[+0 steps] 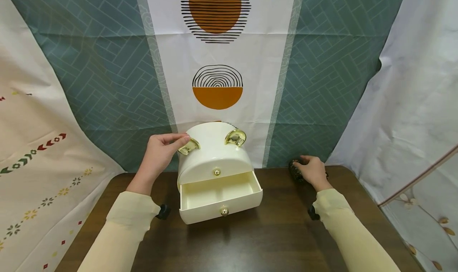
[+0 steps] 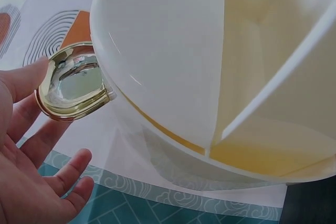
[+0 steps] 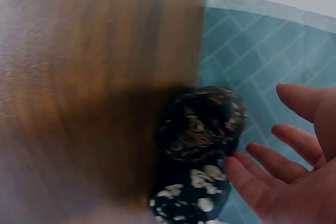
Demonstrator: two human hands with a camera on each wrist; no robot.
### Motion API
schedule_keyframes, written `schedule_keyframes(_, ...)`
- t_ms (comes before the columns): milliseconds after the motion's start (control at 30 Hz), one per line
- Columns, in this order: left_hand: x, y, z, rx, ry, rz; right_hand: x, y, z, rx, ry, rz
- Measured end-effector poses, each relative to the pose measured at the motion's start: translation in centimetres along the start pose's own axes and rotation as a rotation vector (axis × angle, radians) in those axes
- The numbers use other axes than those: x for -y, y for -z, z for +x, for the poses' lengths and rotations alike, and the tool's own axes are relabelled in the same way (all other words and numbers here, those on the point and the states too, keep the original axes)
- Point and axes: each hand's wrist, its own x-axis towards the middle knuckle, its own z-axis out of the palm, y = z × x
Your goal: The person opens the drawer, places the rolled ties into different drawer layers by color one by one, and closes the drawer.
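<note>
A cream-white storage box with two gold ears stands at the back of the table, its lower drawer pulled out and holding nothing. My left hand pinches the left gold ear between thumb and fingers, ring and little fingers held away. Over on the right lies a dark, rounded item with a floral pattern, of a kind the frames do not show. My right hand reaches over it with fingers apart; in the right wrist view one fingertip is right at its edge.
The box's upper drawer, with a gold knob, is closed. Under everything is a dark brown wooden table. A green and white patterned cloth hangs directly behind it, with pale cloths at both sides.
</note>
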Motion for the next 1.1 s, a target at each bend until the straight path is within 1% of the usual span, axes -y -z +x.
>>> schedule_keyframes(233, -0.2, 0.0, -0.1, -0.001, -0.01, -0.006, -1.0, -1.4, -0.4, -0.025, 0.011, -0.028)
schedule_keyframes(300, -0.2, 0.0, -0.1, 0.001, -0.013, -0.008, -1.1, -1.6, -0.6, -0.037, 0.022, -0.054)
schedule_keyframes(467, -0.1, 0.0, 0.0, 0.002, -0.009, -0.002, -1.2, -1.9, -0.7, -0.047, 0.036, -0.111)
schedule_keyframes(667, -0.1, 0.0, 0.0, -0.004, -0.003, 0.003, -1.2, -1.9, -0.8, -0.046, 0.037, -0.122)
schedule_keyframes(767, 0.0, 0.0, 0.0, -0.003, 0.0, 0.002, -1.2, -1.9, -0.9, -0.03, 0.02, -0.103)
schedule_keyframes(933, 0.0, 0.0, -0.1, 0.002, 0.003, -0.002, -1.4, -2.0, -0.9, 0.03, -0.008, -0.055)
schedule_keyframes(1100, -0.1, 0.0, -0.1, 0.001, 0.004, 0.007, -1.1, -2.0, -1.0, 0.091, -0.026, -0.039)
